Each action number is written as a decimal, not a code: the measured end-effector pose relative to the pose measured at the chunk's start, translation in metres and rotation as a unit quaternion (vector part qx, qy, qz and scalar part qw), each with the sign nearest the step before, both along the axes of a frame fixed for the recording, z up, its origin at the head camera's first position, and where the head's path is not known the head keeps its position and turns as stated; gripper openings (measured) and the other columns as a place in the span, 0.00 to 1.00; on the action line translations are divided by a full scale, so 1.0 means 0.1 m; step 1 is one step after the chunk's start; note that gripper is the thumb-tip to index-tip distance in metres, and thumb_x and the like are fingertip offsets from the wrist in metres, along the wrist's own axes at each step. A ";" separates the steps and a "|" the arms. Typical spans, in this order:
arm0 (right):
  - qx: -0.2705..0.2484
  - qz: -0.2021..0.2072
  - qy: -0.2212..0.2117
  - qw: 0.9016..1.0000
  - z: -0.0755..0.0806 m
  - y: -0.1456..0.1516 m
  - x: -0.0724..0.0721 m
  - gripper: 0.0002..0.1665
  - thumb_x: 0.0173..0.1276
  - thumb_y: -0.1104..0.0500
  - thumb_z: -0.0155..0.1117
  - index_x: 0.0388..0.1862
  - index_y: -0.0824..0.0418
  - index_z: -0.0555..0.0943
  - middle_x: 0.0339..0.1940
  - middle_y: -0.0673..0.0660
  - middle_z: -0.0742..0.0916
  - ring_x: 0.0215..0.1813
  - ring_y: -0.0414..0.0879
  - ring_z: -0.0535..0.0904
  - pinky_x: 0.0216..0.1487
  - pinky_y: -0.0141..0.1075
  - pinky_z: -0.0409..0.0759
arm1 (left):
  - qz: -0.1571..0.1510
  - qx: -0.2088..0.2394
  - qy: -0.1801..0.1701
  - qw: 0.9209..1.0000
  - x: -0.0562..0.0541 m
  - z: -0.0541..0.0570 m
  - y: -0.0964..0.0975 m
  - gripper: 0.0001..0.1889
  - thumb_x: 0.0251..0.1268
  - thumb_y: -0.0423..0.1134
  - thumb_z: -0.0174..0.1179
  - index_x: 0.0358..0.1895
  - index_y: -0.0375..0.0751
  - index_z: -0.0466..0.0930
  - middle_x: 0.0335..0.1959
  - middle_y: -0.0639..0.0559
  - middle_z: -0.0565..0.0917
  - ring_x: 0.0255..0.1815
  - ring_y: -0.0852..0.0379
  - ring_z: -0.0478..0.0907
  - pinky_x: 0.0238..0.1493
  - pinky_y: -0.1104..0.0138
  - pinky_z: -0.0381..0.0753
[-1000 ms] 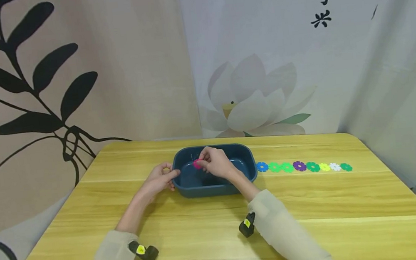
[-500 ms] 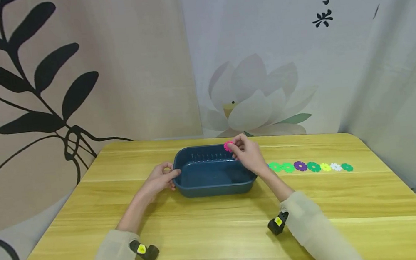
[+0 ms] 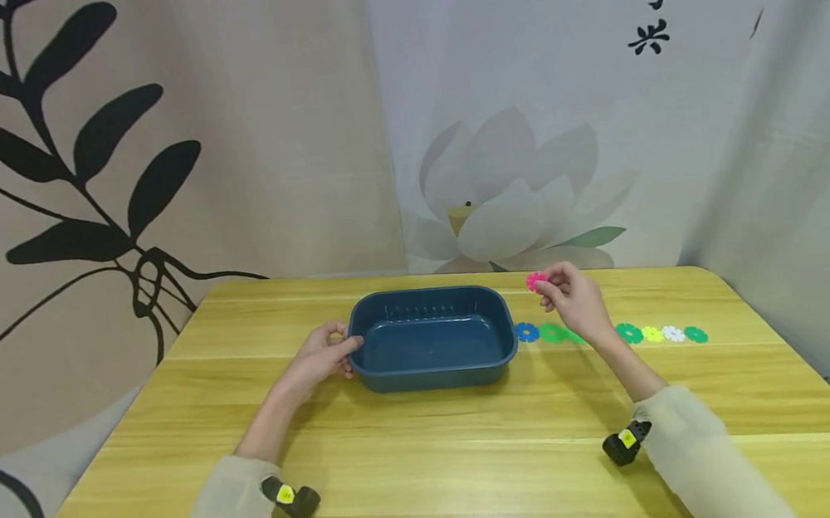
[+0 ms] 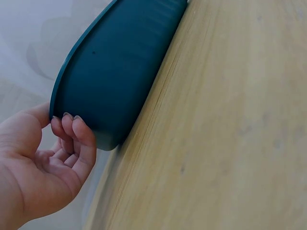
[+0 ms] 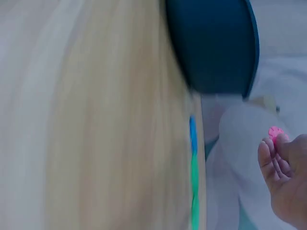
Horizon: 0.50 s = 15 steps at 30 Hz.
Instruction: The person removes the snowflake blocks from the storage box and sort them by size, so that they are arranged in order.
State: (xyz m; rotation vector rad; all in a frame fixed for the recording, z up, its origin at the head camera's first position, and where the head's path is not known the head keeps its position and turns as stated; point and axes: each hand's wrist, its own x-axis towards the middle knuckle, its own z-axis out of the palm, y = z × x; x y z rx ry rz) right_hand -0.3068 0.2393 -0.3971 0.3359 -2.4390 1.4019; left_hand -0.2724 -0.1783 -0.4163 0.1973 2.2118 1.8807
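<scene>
A pink flower-shaped plastic disc (image 3: pixel 536 281) is pinched between the thumb and fingers of my right hand (image 3: pixel 577 302), which hovers over the row of discs right of the basin. The same pink disc (image 5: pixel 275 132) shows at the fingertips in the right wrist view. My left hand (image 3: pixel 321 355) grips the left rim of a dark blue oblong basin (image 3: pixel 437 380), thumb over the edge and fingers curled against the outer wall (image 4: pixel 100 72). No discs show inside the basin. My right hand hides part of the row, where a purple disc lay earlier.
On the wooden table (image 3: pixel 435 465) the row runs rightward from the basin: a blue disc (image 3: pixel 527 331), light green discs (image 3: pixel 552 332), a darker green disc (image 3: pixel 628 333), a yellow one (image 3: pixel 652 334), a white one (image 3: pixel 673 334) and a green one (image 3: pixel 696 334). A printed curtain (image 3: pixel 283 138) hangs behind.
My right hand has lifted the pink disc out of the basin and carried it rightward past the rim, over the row. The left hand keeps its grip on the basin.
</scene>
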 end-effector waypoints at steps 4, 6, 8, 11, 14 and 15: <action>0.038 -0.027 -0.007 0.999 -0.06 0.37 0.08 0.14 0.77 0.62 0.60 0.50 0.74 0.73 0.41 0.74 0.84 0.34 0.58 0.86 0.34 0.43 0.86 | 0.002 -0.004 0.001 1.000 -0.01 -0.01 0.01 0.08 0.75 0.33 0.56 0.44 0.37 0.64 0.18 0.55 0.73 0.20 0.59 0.72 0.27 0.68 0.79; 0.056 -0.041 -0.018 0.997 -0.08 0.55 0.12 0.15 0.78 0.61 0.59 0.51 0.75 0.73 0.41 0.74 0.83 0.35 0.59 0.86 0.34 0.42 0.86 | 0.003 -0.006 0.001 1.000 -0.01 -0.01 0.01 0.08 0.75 0.33 0.56 0.43 0.37 0.64 0.19 0.54 0.74 0.21 0.59 0.72 0.27 0.69 0.79; 0.071 -0.055 -0.028 0.996 -0.08 0.74 0.16 0.16 0.78 0.60 0.58 0.51 0.75 0.73 0.42 0.74 0.83 0.34 0.57 0.86 0.33 0.40 0.86 | 0.004 -0.008 0.001 1.000 -0.02 -0.01 0.01 0.08 0.76 0.33 0.56 0.43 0.38 0.64 0.19 0.54 0.74 0.21 0.59 0.73 0.27 0.69 0.79; 0.091 -0.076 -0.043 0.992 -0.10 1.00 0.19 0.17 0.79 0.60 0.57 0.52 0.76 0.72 0.41 0.74 0.83 0.32 0.51 0.86 0.32 0.37 0.85 | 0.007 -0.010 -0.002 1.000 -0.02 -0.02 0.01 0.08 0.75 0.33 0.56 0.43 0.37 0.64 0.19 0.54 0.74 0.21 0.59 0.73 0.27 0.69 0.79; 0.101 -0.096 -0.056 0.989 -0.14 1.24 0.22 0.17 0.78 0.62 0.58 0.51 0.78 0.72 0.41 0.74 0.83 0.29 0.45 0.85 0.30 0.35 0.85 | 0.009 -0.010 -0.003 1.000 -0.02 -0.02 0.01 0.08 0.75 0.32 0.56 0.43 0.37 0.64 0.19 0.54 0.74 0.21 0.59 0.72 0.27 0.69 0.79; 0.106 -0.103 -0.059 0.987 -0.16 1.32 0.24 0.17 0.78 0.62 0.58 0.51 0.78 0.72 0.40 0.74 0.83 0.28 0.44 0.85 0.29 0.34 0.84 | 0.009 -0.010 -0.004 1.000 -0.02 -0.02 0.01 0.08 0.75 0.32 0.56 0.43 0.37 0.64 0.19 0.54 0.74 0.21 0.59 0.72 0.27 0.69 0.79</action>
